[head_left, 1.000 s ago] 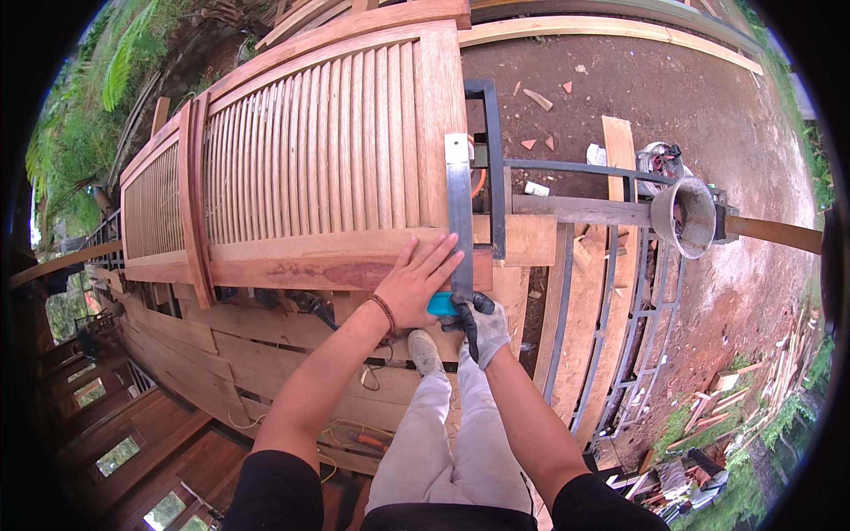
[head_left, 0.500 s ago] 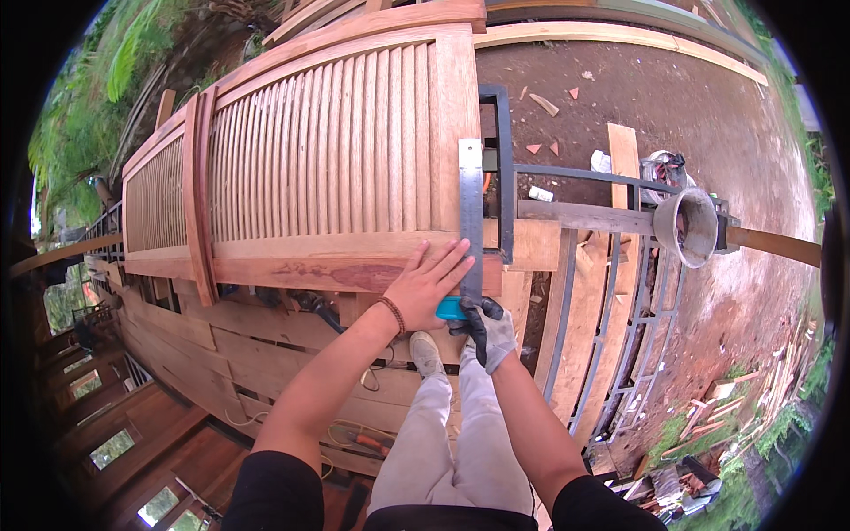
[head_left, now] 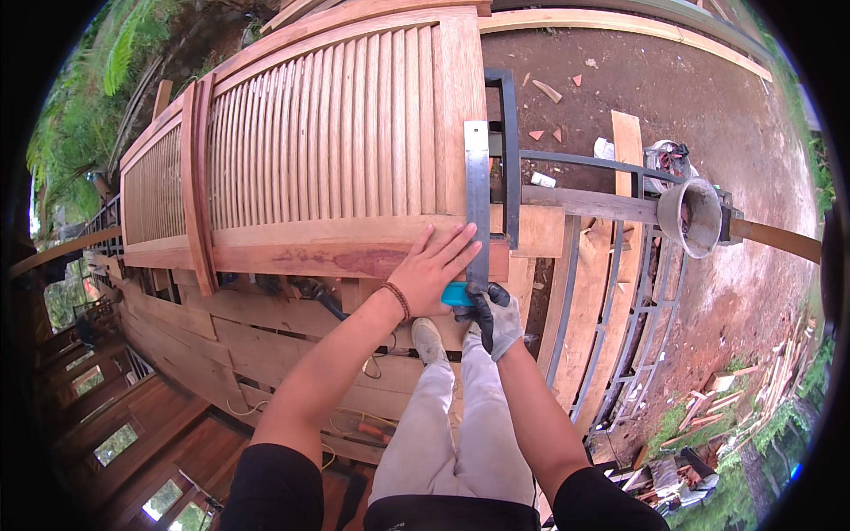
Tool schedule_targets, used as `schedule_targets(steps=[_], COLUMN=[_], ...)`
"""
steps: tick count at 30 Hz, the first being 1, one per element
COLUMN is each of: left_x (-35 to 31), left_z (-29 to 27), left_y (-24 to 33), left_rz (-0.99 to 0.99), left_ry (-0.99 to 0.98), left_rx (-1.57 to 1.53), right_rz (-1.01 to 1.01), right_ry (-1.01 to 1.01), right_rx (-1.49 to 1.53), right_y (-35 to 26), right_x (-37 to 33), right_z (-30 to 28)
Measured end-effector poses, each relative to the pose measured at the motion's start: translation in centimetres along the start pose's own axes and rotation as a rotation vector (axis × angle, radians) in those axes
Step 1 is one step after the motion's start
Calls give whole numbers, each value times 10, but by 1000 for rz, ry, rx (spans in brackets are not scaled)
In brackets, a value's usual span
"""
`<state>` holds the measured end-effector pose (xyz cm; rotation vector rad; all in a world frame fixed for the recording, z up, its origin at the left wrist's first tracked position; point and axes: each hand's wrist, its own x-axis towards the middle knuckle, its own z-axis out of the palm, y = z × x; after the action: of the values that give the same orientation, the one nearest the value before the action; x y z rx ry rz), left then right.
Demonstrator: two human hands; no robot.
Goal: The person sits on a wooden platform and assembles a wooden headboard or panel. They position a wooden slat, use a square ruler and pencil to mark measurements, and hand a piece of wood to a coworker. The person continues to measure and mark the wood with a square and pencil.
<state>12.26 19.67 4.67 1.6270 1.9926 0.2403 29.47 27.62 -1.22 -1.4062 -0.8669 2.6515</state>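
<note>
A louvered wooden door (head_left: 336,133) lies flat before me, its slats framed by pinkish-brown rails. Along its right end rests a try square (head_left: 477,181), the steel blade running away from me and the teal handle by the near edge. My left hand (head_left: 434,273) is bare and lies flat, fingers spread, on the near rail; its fingertips reach the blade's left side. In a grey and black glove, my right hand (head_left: 498,317) is closed around the square's near end beside the handle. Whether those fingers also hold something small, I cannot tell.
A loose wooden strip (head_left: 197,186) lies across the door's left part. Under and right of the door stands a dark metal frame (head_left: 509,159). A grey bucket (head_left: 691,217) sits further right. Wooden planks (head_left: 580,310) and an orange-handled tool (head_left: 375,431) lie lower down.
The whole view has shifted slightly, so the door and hands appear a little higher. Both hands and the square keep their places on the door.
</note>
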Motion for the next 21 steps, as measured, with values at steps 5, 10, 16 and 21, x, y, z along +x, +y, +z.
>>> schedule_targets(steps=[5,10,16,21], left_x=[0,-1,-1,-2], left_z=[1,2,1,0], left_y=[0,0,0,0], left_rz=[7,9,5,3], left_ry=[10,27,14,36], left_rx=[10,15,0,-2], right_rz=[1,8,-3,-7], right_ry=[-12,-5,-13,-20], right_rx=[0,14,2,3], right_y=[2,3,3,0], right_x=[2,2,3,0], right_z=[-2,-1,-2,0])
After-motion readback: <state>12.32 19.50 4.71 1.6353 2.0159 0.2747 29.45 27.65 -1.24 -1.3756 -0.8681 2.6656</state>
